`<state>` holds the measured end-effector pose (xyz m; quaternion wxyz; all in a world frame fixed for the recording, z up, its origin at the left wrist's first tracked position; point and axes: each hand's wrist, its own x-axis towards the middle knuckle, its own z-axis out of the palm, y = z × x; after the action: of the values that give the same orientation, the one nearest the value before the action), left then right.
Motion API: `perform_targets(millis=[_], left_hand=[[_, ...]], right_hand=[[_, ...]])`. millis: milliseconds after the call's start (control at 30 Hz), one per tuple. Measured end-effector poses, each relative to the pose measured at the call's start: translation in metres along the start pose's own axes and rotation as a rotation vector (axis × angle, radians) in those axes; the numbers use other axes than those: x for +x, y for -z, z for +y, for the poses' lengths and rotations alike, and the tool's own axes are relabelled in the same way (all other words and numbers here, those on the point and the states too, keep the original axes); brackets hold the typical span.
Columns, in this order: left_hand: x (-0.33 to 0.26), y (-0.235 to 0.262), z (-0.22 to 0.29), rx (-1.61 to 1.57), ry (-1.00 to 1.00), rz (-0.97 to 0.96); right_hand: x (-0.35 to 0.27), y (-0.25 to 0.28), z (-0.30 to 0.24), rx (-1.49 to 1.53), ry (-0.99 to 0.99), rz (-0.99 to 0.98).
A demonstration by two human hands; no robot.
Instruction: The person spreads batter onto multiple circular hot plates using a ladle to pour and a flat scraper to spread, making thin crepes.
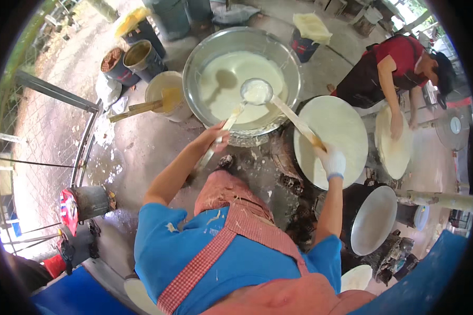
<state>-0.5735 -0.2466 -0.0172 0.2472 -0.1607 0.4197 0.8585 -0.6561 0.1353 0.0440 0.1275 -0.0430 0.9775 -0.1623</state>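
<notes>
A metal ladle (257,92) with white liquid in it hangs over a wide metal basin (194,58) of the same liquid. My bare left hand (214,138) is closed round its long pale handle. In a white knit glove, my right hand (331,159) grips a pale, flat wooden stick (298,123), whose far end meets the ladle's right edge. Whether the stick is joined to the ladle I cannot tell. Below my right hand lies a broad, round white surface (333,118) on a dark pot.
At the right, a person (399,65) bends over a round, pale disc (394,142). Left of the basin stands a bucket (153,94) with yellowish liquid and a wooden paddle (134,110). Dark buckets (147,63) stand behind it. A tilted dark pot (373,218) sits near my right elbow.
</notes>
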Motion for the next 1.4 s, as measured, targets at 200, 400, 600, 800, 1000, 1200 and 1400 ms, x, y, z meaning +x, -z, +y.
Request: perform_targets(millis=[200,400,600,800,1000,1200,1400], left_hand=[[0.189,0.202,-0.061,0.153,0.385,0.379],[0.195,0.159,-0.046,0.585,0.547,0.191],[0.117,0.060,0.045,-0.870,0.627,0.158],[0.052,-0.033,0.155,-0.178,0.273,-0.110],[-0.063,-0.138,0.255,0.197,-0.127,-0.060],[-0.062,-0.113,0.254,0.478,-0.462,0.072],[-0.014,-0.047,0.185,-0.569,0.591,0.146]], right_hand=[[0.091,-0.071,-0.120,-0.509,0.240,-0.196],[0.052,-0.091,-0.092,-0.204,-0.096,-0.276],[-0.036,-0.113,-0.100,0.073,-0.190,-0.153],[-0.041,-0.061,-0.104,0.204,0.061,0.264],[-0.008,0.038,-0.109,0.631,0.208,0.547],[-0.007,0.010,-0.130,1.172,0.195,0.460],[-0.041,-0.121,-0.072,1.244,-0.170,0.035]])
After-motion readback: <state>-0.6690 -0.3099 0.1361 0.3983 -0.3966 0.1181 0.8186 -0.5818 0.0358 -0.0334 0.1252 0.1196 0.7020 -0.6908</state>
